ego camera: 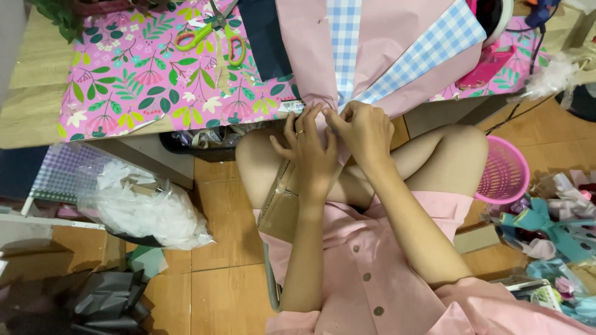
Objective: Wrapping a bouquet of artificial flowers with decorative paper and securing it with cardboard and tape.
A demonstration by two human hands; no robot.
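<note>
Paper (379,43): pink and blue-check sheets fanned over the table (37,118) edge, their gathered point at her knees.
Left hand (308,149): pinched the gather; should hold firm.
Right hand (363,127): clenched on folds; best kept even.

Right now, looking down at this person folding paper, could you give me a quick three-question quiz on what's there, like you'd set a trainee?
1. True or false: both the left hand and right hand are pinching the pink paper where its folds meet.
2. What colour are the handles of the scissors?
3. Which sits on the floor by the person's knee: A) pink mesh basket, B) metal bucket, C) glass jar?

Key: 1 true; 2 green; 3 A.
</note>
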